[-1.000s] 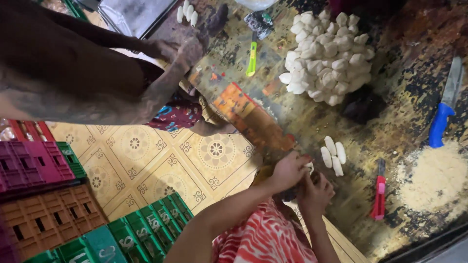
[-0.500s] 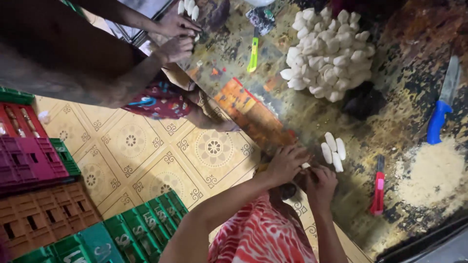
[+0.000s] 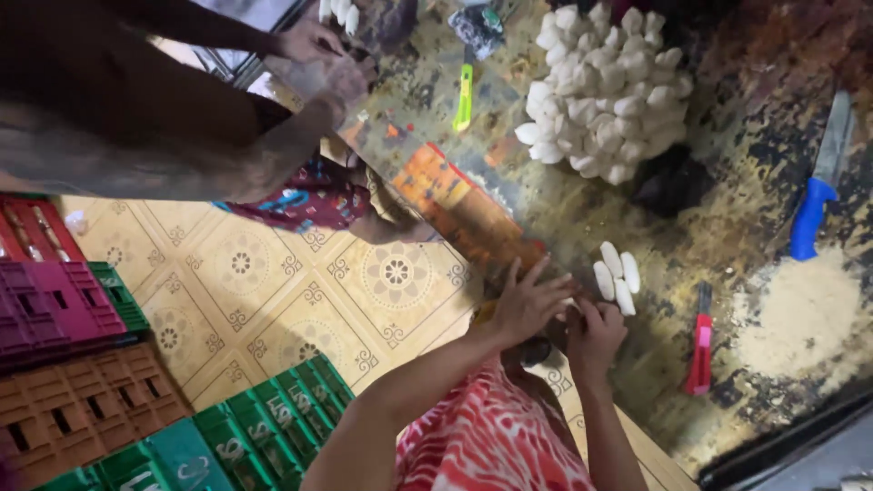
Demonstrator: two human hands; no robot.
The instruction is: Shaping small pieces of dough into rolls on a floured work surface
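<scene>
My left hand (image 3: 527, 300) rests at the near edge of the stained table (image 3: 727, 209) with its fingers spread. My right hand (image 3: 596, 338) is curled right beside it, the two hands touching. A sliver of white shows between them; what it is stays hidden. Three white oblong pieces (image 3: 614, 271) lie on the table just beyond my right hand. A red-handled small tool (image 3: 700, 350) lies to their right.
A large heap of white pieces (image 3: 605, 86) sits at the far side, with a green-handled cutter (image 3: 464, 98) and a blue-handled knife (image 3: 814, 205). Pale powder (image 3: 796, 314) lies at right. Another person's hands (image 3: 318, 59) work at top left. Coloured crates (image 3: 136, 400) stand on the tiled floor.
The other person's hands have moved up toward the table's far end. My hands stay together at the table edge, and my left fingers have spread out.
</scene>
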